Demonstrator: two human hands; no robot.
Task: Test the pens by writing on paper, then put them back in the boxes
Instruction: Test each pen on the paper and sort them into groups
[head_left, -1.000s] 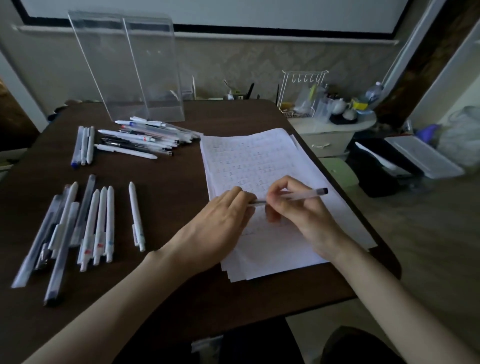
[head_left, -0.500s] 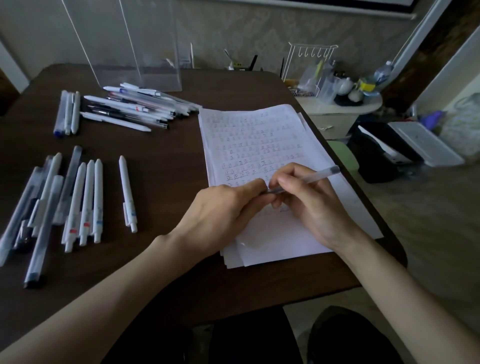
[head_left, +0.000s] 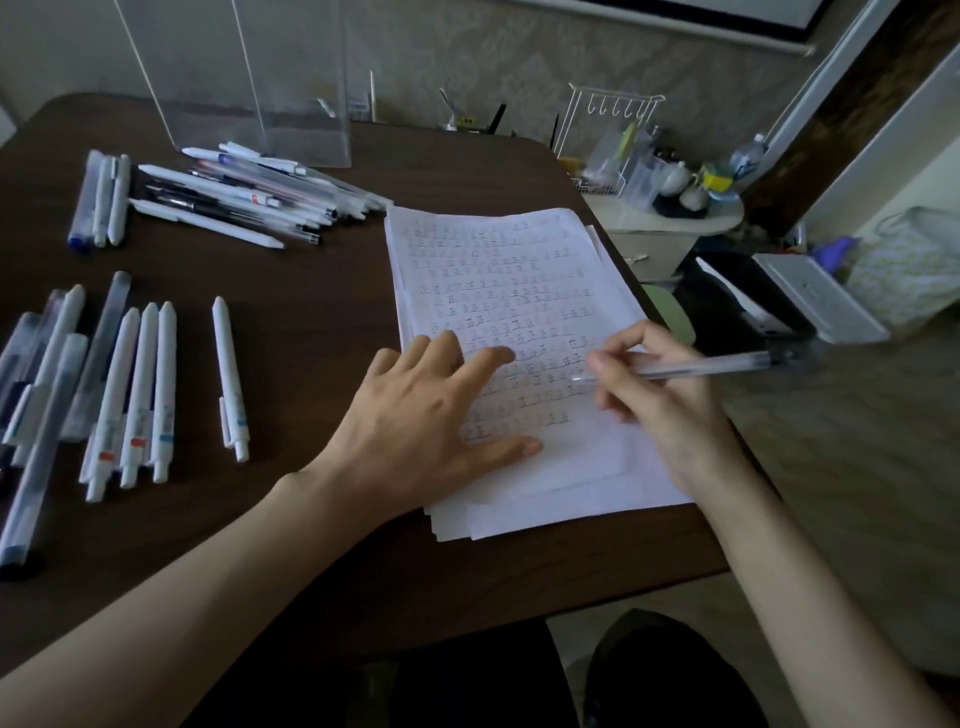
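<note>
Half a second ago our hands met at the pen's tip; now our left hand has let go and lies flat, fingers spread, on the stack of paper. Our right hand grasps the clear pen in a writing hold, tip over the sheet, cap end pointing right beyond the table edge.

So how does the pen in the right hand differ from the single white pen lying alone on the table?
The held pen has a clear barrel; the lone white pen is opaque. The held pen is gripped by the right hand, tilted, its tip at the paper; the white pen lies flat and untouched on the table. Both are slim stick pens.
</note>
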